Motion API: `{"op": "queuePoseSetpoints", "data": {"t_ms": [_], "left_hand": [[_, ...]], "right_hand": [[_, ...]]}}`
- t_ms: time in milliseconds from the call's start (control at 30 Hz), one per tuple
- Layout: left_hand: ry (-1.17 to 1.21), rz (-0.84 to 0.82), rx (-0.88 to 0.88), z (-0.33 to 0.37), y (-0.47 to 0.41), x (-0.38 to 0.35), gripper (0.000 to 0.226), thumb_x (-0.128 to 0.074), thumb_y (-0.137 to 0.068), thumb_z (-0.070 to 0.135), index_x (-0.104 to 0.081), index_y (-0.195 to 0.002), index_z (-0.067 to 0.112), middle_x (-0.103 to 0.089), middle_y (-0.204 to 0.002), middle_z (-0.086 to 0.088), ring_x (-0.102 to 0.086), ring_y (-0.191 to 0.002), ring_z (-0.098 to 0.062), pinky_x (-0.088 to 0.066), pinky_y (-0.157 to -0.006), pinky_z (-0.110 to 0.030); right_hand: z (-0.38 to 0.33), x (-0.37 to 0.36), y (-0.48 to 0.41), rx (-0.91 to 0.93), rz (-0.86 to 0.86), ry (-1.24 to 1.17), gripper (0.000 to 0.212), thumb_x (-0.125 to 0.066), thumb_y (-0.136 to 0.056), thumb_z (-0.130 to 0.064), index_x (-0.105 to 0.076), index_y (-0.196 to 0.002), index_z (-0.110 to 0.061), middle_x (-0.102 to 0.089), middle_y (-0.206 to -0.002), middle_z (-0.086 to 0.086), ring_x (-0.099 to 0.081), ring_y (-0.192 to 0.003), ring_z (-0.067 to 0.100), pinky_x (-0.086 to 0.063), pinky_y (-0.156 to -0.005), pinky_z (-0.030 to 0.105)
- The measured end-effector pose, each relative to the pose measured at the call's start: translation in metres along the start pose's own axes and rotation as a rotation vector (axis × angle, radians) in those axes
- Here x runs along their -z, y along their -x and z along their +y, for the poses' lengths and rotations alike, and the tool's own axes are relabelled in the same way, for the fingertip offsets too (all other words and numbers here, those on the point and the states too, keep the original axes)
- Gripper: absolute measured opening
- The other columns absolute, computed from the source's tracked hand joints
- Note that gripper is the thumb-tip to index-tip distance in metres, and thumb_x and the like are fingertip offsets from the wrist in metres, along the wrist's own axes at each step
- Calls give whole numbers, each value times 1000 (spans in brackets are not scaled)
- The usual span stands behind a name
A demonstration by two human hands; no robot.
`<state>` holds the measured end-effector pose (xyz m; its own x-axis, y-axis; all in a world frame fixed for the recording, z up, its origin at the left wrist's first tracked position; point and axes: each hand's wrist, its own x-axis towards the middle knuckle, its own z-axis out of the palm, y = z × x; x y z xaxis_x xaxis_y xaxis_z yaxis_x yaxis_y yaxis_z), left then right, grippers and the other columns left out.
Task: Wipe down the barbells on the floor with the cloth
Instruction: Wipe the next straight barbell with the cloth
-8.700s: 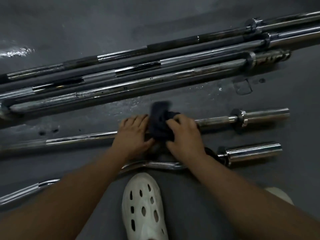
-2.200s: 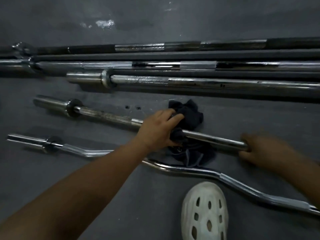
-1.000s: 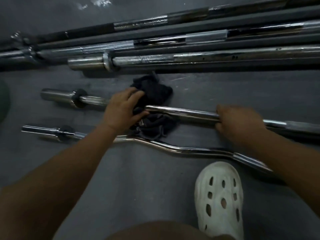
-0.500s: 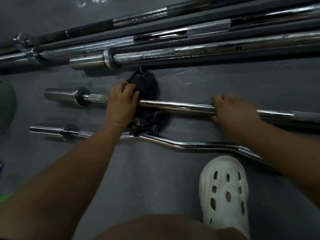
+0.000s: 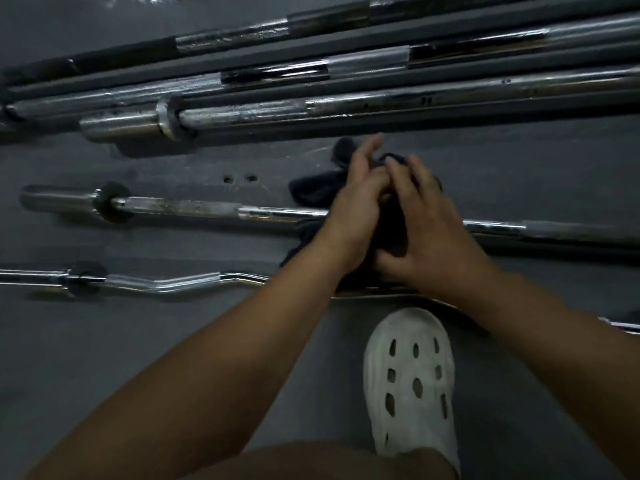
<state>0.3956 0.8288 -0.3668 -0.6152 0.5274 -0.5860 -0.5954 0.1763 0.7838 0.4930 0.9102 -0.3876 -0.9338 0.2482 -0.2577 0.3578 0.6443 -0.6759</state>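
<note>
A short straight barbell (image 5: pixel 194 208) lies across the grey floor, its left sleeve at the far left. A dark cloth (image 5: pixel 317 192) is bunched over the bar's middle. My left hand (image 5: pixel 353 209) and my right hand (image 5: pixel 426 223) are side by side on the cloth, both pressing it onto the bar, fingers touching at the top. Nearer to me lies a curved chrome bar (image 5: pixel 173 282), partly hidden under my forearms. Three long barbells lie beyond: the nearest (image 5: pixel 346 109) with a sleeve at left, a middle one (image 5: pixel 367 64) and a far one (image 5: pixel 235 36).
My white clog (image 5: pixel 412 379) stands on the floor just in front of the curved bar. My knee (image 5: pixel 311 462) fills the bottom edge. Two small holes (image 5: pixel 239 178) mark the floor between the short bar and the long ones.
My right hand has left the bar's right part and come over onto the cloth beside my left hand. The cloth and left hand now sit farther right along the bar.
</note>
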Motion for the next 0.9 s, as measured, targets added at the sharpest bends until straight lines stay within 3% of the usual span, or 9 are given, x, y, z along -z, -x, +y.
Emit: {"op": "queuePoseSetpoints", "data": {"t_ms": [67, 167, 300, 400, 500, 600, 667, 767, 900], "left_hand": [[289, -147, 173, 5, 0, -12, 32, -42, -102, 21, -49, -132, 15, -60, -124, -18, -59, -112, -24, -43, -105, -36], [148, -110, 92, 0, 0, -15, 30, -53, -89, 17, -56, -118, 17, -65, -119, -11, -63, -109, -19, -46, -102, -33], [-1077, -19, -444, -21, -3, 31, 44, -53, -91, 45, -52, -131, 27, -59, -131, 3, -54, -122, -15, -43, -105, -38], [-1631, -119, -525, -42, 0, 56, 90, -47, -78, 77, -38, -147, 20, -49, -144, -4, -43, -134, -26, -30, -112, -44], [-1734, -113, -545, -56, -7, 36, 105, -56, -67, 76, -29, -151, 19, -46, -146, -4, -44, -132, -26, -29, -109, -45], [-1739, -180, -648, -68, -11, 2, 97, -64, -67, 61, -35, -148, 16, -57, -132, -6, -55, -113, -26, -37, -93, -41], [-1767, -141, -685, -72, -13, -2, 87, -66, -68, 58, -44, -140, 15, -62, -116, -5, -57, -101, -26, -38, -83, -39], [-1784, -86, -725, -74, -14, -4, 83, -65, -67, 56, -46, -140, 21, -63, -106, -2, -58, -93, -26, -37, -77, -38], [-1768, -68, -643, -70, -17, -14, 86, -61, -70, 58, -38, -144, 22, -66, -110, -2, -62, -95, -27, -40, -79, -39]], "right_hand": [[16, 13, 8, -92, -13, 80, 120, -74, -71, -60, 2, -159, -31, 1, -167, 9, -11, -153, 27, -26, -118, 52], [23, 11, 9, -84, 22, 222, 109, -84, -68, -48, -20, -155, -30, -21, -161, 19, -33, -142, 39, -42, -107, 53], [44, 33, 15, -10, 32, 433, 71, -82, -66, -30, -56, -132, -26, -51, -135, 15, -59, -109, 38, -45, -88, 46], [76, 72, 44, -166, 115, 483, 54, -80, -66, -31, -67, -117, -23, -56, -130, 16, -60, -108, 40, -45, -92, 51], [61, 70, 46, -339, 145, 552, 37, -72, -67, -34, -70, -97, -13, -59, -115, 18, -54, -104, 41, -44, -89, 47], [21, 30, 32, -211, 106, 564, 30, -69, -65, -32, -62, -88, -14, -58, -94, 12, -55, -87, 35, -37, -72, 40], [17, 37, 31, -200, 81, 476, 48, -74, -69, -26, -54, -112, -17, -61, -102, 10, -59, -93, 35, -38, -72, 39], [54, 82, 50, -429, -43, 424, 99, -78, -74, -29, -18, -152, -24, -62, -121, 14, -62, -105, 39, -47, -74, 40], [58, 72, 56, -540, 66, 417, 55, -75, -77, -38, -43, -117, -20, -64, -111, 14, -64, -99, 39, -50, -74, 39]]}}
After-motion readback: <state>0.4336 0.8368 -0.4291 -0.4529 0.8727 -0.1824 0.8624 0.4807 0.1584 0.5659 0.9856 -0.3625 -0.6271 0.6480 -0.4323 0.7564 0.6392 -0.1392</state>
